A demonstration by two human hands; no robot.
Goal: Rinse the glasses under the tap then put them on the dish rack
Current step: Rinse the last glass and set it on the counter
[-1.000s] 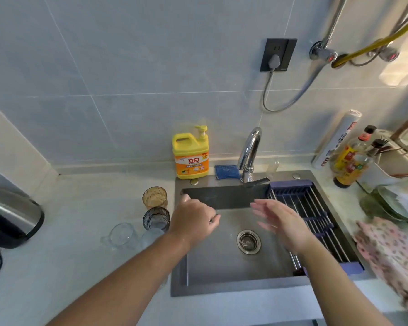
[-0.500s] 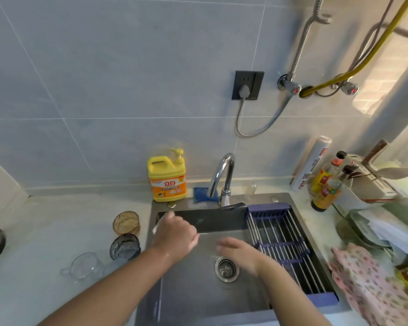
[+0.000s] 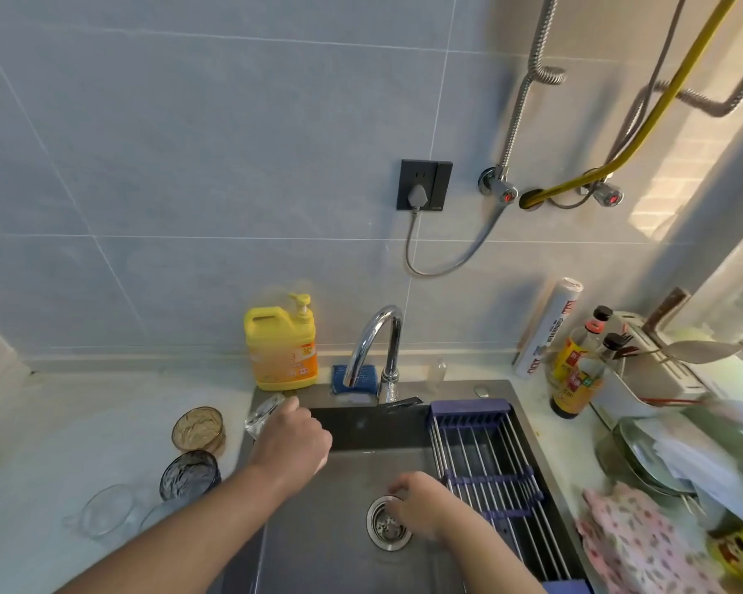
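- Head view, nearest: right hand (image 3: 421, 514) low in the sink (image 3: 318, 550), fingers curled at the drain (image 3: 388, 525), holding nothing visible.
- Farther: left hand (image 3: 290, 443), grip closed round a clear glass (image 3: 263, 415), tilted, mouth up-left.
- Beyond: tap (image 3: 372, 340) up-right of glass; rack (image 3: 490, 473) right.

Left hand (image 3: 290, 443) around clear glass (image 3: 263, 415), right hand (image 3: 421, 505) over drain (image 3: 385, 527).
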